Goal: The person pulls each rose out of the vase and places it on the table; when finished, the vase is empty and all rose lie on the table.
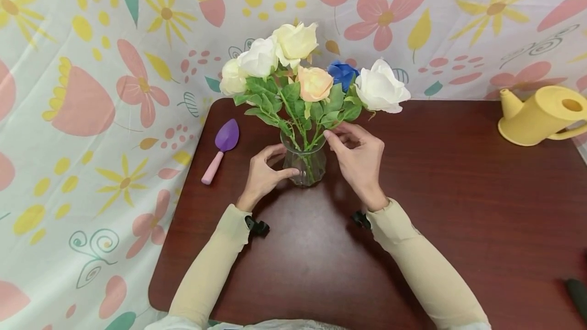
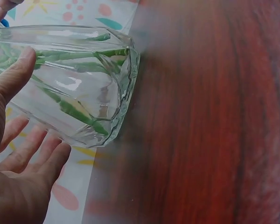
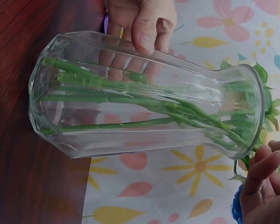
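Note:
A clear faceted glass vase (image 1: 303, 167) stands upright on the table, holding several artificial roses with green stems. My left hand (image 1: 265, 174) holds the vase from its left side, thumb on the near glass and fingers round the back. At the rim, the thumb and forefinger of my right hand (image 1: 359, 159) pinch a flower stem. Among the blooms are a peach rose (image 1: 314, 84), a blue rose (image 1: 342, 74), a white rose (image 1: 382, 86) leaning out right, and cream ones (image 1: 295, 44) at upper left. Cut stem ends (image 3: 79, 79) show through the glass in the right wrist view.
A purple trowel (image 1: 227, 135) with a pink handle lies left of the vase. The yellow watering can (image 1: 532, 116) stands at the back right of the dark wooden table (image 1: 454, 177). Flower-patterned cloth (image 1: 151, 85) hangs behind and to the left. A dark object (image 1: 577, 294) shows at the right edge.

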Motion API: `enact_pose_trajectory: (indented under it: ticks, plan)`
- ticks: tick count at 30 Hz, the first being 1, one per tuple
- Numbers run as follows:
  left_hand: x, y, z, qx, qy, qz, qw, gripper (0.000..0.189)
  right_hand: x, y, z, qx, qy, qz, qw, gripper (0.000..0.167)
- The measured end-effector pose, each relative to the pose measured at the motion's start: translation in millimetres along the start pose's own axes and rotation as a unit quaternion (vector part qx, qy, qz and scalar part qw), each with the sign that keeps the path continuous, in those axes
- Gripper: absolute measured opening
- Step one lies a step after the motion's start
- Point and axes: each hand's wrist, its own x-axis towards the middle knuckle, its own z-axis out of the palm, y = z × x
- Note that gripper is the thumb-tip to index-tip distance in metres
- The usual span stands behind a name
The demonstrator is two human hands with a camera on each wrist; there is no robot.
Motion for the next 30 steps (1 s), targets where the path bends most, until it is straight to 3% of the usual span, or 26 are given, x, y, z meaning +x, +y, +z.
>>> enact_pose_trajectory:
  ticks: [13,30]
  plan:
    - [3.8,-2.3,-1.8,0.004,0.0,0.002,1.0,0.066,2.2,2.1,7.3,0.029,0.014,0.031,0.999,0.008]
    - [4.3,-2.1,-2.7,0.007,0.0,-0.009,0.9999,0.065,1.7,-0.6,9.8,0.054,0.042,0.007,0.9976,0.01]
